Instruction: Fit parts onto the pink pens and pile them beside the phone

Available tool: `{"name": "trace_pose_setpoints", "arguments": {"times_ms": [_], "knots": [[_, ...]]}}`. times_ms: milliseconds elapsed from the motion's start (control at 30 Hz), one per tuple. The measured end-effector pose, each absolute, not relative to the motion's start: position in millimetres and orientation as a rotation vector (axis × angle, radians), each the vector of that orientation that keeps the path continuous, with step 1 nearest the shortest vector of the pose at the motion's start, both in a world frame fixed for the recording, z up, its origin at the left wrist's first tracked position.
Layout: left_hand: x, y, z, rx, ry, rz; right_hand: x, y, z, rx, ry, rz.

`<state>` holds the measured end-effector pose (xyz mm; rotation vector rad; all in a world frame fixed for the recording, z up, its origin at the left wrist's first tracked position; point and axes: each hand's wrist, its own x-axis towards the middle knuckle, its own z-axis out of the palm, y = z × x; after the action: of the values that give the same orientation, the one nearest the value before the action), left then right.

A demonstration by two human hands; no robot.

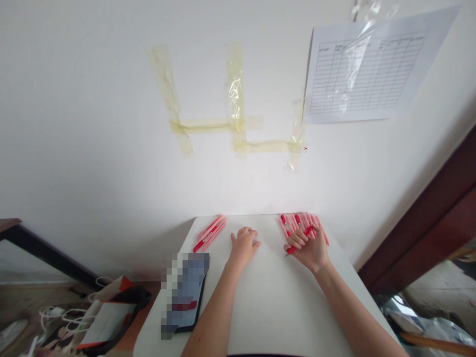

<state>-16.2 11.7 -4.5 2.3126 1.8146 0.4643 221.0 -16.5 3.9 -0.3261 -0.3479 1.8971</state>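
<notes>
My left hand (243, 245) lies palm down on the white table (267, 297), fingers loosely curled, holding nothing. My right hand (308, 245) reaches into a heap of several pink and red pens (297, 221) at the table's far right, its fingers closed around one red pen (299, 239) that sticks out both sides of the grip. A smaller bunch of pink pens (210, 233) lies at the far left, a short way from my left hand.
A dark phone or tablet (186, 292) rests on the table's left edge. The white wall behind carries yellowed tape strips (234, 124) and a printed chart (368, 69). Bags and cables (92, 317) clutter the floor at left; dark wooden trim (427, 223) at right.
</notes>
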Motion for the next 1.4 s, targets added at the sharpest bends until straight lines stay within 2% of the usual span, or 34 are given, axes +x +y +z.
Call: {"name": "trace_pose_setpoints", "arguments": {"times_ms": [867, 1133, 1400], "knots": [[-17, 11, -6, 2.358, 1.806, 0.437, 220, -16, 5, -0.348, -0.398, 1.837], [-16, 10, -4, 2.356, 1.825, 0.398, 228, -5, -4, -0.619, -0.615, 1.671], [-16, 10, -6, 2.367, 1.824, 0.421, 246, 6, -10, -0.905, -0.764, 1.257]]}}
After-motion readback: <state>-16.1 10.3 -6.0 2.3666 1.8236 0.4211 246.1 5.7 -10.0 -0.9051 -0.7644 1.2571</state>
